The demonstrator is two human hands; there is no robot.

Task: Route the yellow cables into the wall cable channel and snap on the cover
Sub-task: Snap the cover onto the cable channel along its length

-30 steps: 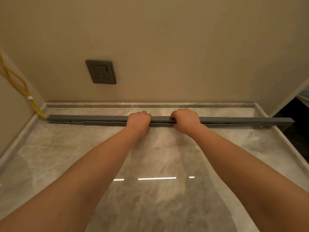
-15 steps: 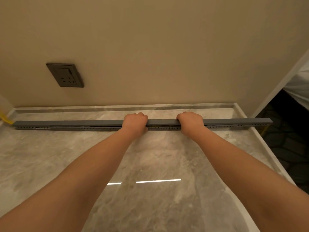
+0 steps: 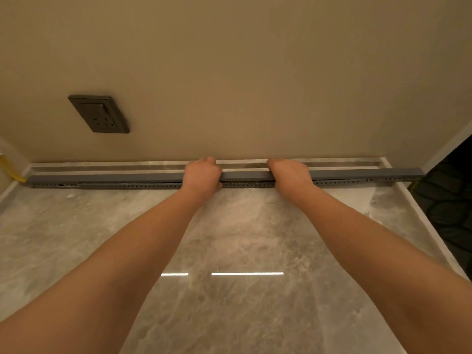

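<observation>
Cover-snapping step: I had left hand & right hand, each grip curled over the cover atop the channel; yellow cable far left. Next, probably press outward along unseated ends.

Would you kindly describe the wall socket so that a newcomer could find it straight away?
Start at the beige wall behind the marble floor. Look up and left of the long grey cable channel at its foot. The wall socket is a dark rectangular plate, the only fitting on that plain wall.
</observation>
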